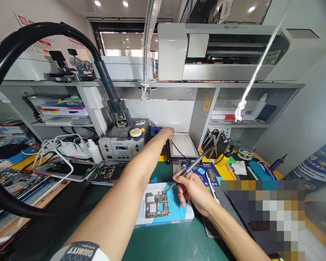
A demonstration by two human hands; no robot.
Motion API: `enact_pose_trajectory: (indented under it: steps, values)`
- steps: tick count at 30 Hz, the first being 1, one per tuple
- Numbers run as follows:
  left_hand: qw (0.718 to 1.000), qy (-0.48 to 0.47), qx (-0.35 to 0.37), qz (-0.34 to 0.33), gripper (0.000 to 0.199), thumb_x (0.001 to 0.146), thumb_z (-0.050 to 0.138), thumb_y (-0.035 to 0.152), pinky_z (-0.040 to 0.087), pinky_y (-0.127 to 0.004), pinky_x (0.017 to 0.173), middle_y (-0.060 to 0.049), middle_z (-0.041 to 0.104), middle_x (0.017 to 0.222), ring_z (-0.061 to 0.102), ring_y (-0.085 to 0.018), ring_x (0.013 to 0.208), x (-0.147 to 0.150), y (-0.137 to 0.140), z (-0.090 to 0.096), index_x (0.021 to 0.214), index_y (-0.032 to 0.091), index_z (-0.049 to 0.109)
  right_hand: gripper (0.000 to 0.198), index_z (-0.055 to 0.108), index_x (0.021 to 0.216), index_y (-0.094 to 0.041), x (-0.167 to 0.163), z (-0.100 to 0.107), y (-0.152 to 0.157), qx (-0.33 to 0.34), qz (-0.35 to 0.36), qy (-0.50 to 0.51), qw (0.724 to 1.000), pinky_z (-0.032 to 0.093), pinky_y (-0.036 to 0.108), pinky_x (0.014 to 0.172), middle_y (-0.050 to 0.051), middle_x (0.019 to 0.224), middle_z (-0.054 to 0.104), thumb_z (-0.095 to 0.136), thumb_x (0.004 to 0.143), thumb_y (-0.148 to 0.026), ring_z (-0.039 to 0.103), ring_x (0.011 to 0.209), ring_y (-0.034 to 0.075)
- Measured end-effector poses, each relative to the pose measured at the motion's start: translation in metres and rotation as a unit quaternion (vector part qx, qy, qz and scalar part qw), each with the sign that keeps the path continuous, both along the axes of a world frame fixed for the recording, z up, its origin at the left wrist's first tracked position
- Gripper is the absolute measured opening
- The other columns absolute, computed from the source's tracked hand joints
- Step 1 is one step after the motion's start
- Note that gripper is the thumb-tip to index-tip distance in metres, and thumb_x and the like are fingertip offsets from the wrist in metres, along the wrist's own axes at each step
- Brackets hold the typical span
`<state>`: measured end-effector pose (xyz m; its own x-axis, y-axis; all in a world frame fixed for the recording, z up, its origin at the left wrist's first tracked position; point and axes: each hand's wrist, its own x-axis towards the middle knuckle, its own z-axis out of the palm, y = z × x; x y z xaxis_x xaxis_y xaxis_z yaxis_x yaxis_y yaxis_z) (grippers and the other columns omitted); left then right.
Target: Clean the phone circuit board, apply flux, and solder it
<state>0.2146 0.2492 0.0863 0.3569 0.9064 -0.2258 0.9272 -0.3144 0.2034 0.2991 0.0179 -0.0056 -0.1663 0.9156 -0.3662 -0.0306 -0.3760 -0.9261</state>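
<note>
My right hand (190, 188) is closed around a soldering iron (191, 167), held like a pen with the handle slanting up to the right. Its tip is at the upper right part of a bare circuit board (157, 204); I cannot tell whether it touches. The board lies on a blue and white box (180, 214) on the green mat. My left arm stretches forward across the desk. At its end, my left hand (167, 133) is beside a flat white-topped bench unit (183, 145) and a small blue device (155, 131). The fingers of that hand are hidden.
A grey control station (122, 148) stands left of the unit. A tool holder (214, 146) and solder spool (246, 153) are at the right. Opened devices (66, 168) and white cables crowd the left. A thick black flexible arm (24, 30) arches overhead; a white cord (256, 72) hangs right.
</note>
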Motion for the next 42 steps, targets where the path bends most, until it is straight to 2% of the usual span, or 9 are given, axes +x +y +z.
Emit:
enact_pose_trajectory:
  steps: [5, 9, 12, 16, 19, 21, 28, 35, 42]
  values:
    - [0.999, -0.021, 0.031, -0.016, 0.04, 0.095, 0.067, 0.037, 0.058, -0.046, 0.091, -0.013, 0.062, 0.129, 0.065, -0.026, 0.109, -0.006, -0.032, 0.02, 0.128, 0.015, 0.06, 0.034, 0.062, 0.124, -0.017, 0.0, 0.004, -0.002, 0.009, -0.003, 0.003, 1.0, 0.06, 0.04, 0.08, 0.008, 0.118, 0.068, 0.063, 0.098, -0.038, 0.069, 0.095, 0.021]
    - [0.982, -0.102, 0.147, -0.056, 0.039, 0.095, 0.066, 0.037, 0.057, -0.046, 0.091, -0.011, 0.062, 0.13, 0.065, -0.026, 0.111, -0.011, -0.078, 0.033, 0.128, 0.017, 0.06, 0.036, 0.062, 0.125, -0.017, -0.002, 0.006, -0.003, 0.012, -0.005, 0.003, 1.0, 0.06, 0.041, 0.082, 0.009, 0.12, 0.067, 0.062, 0.098, -0.041, 0.069, 0.097, 0.021]
    - [0.95, -0.182, 0.237, -0.087, 0.038, 0.096, 0.064, 0.037, 0.057, -0.047, 0.092, -0.011, 0.062, 0.13, 0.065, -0.026, 0.11, -0.025, -0.127, 0.036, 0.129, 0.018, 0.06, 0.036, 0.062, 0.125, -0.017, -0.003, 0.008, -0.003, 0.01, -0.003, 0.002, 1.0, 0.059, 0.042, 0.084, 0.009, 0.121, 0.067, 0.062, 0.098, -0.041, 0.069, 0.099, 0.022]
    - [0.911, -0.263, 0.301, -0.1, 0.023, 0.101, 0.05, 0.022, 0.055, -0.038, 0.091, -0.007, 0.072, 0.105, 0.068, -0.019, 0.095, -0.071, -0.196, 0.019, 0.121, 0.018, 0.061, 0.035, 0.062, 0.125, -0.017, 0.0, 0.008, -0.002, 0.011, -0.001, 0.003, 1.0, 0.059, 0.043, 0.084, 0.009, 0.122, 0.067, 0.063, 0.098, -0.039, 0.069, 0.1, 0.022]
    - [0.905, -0.284, 0.295, -0.118, 0.016, 0.098, 0.05, 0.022, 0.056, -0.034, 0.074, -0.004, 0.071, 0.086, 0.065, -0.016, 0.072, -0.117, -0.233, -0.009, 0.104, 0.018, 0.065, 0.034, 0.062, 0.125, -0.017, 0.002, 0.008, -0.002, 0.013, 0.001, 0.005, 1.0, 0.06, 0.042, 0.083, 0.009, 0.121, 0.067, 0.064, 0.098, -0.037, 0.069, 0.099, 0.022]
    - [0.907, -0.282, 0.277, -0.142, 0.014, 0.093, 0.056, 0.023, 0.056, -0.035, 0.074, -0.005, 0.07, 0.085, 0.065, -0.019, 0.079, -0.144, -0.248, -0.031, 0.101, 0.018, 0.065, 0.033, 0.063, 0.124, -0.017, 0.003, 0.009, -0.002, 0.017, 0.006, 0.007, 1.0, 0.06, 0.041, 0.082, 0.008, 0.12, 0.067, 0.064, 0.097, -0.036, 0.069, 0.098, 0.021]
    - [0.928, -0.252, 0.217, -0.169, 0.052, 0.081, 0.074, 0.032, 0.05, -0.054, 0.106, -0.016, 0.064, 0.125, 0.056, -0.033, 0.121, -0.18, -0.267, -0.079, 0.127, 0.014, 0.057, 0.024, 0.065, 0.111, -0.015, 0.002, 0.013, -0.005, 0.032, 0.008, 0.015, 0.999, 0.058, 0.029, 0.064, 0.003, 0.099, 0.069, 0.064, 0.098, -0.034, 0.067, 0.075, 0.014]
    - [0.934, -0.233, 0.215, -0.167, 0.055, 0.088, 0.066, 0.03, 0.039, -0.055, 0.12, -0.016, 0.057, 0.137, 0.045, -0.033, 0.136, -0.179, -0.276, -0.093, 0.138, 0.016, 0.047, 0.021, 0.062, 0.09, -0.015, 0.004, 0.019, -0.005, 0.027, -0.022, 0.049, 0.998, 0.041, 0.018, 0.042, -0.008, 0.064, 0.052, 0.063, 0.099, -0.035, 0.046, 0.045, 0.005]
    - [0.936, -0.245, 0.205, -0.145, 0.052, 0.091, 0.064, 0.029, 0.038, -0.052, 0.121, -0.015, 0.058, 0.139, 0.047, -0.029, 0.136, -0.178, -0.277, -0.098, 0.138, 0.015, 0.048, 0.03, 0.065, 0.083, -0.018, -0.002, 0.025, -0.006, 0.014, -0.052, 0.071, 0.996, 0.038, 0.02, 0.033, -0.01, 0.05, 0.044, 0.073, 0.088, -0.046, 0.03, 0.033, 0.004]
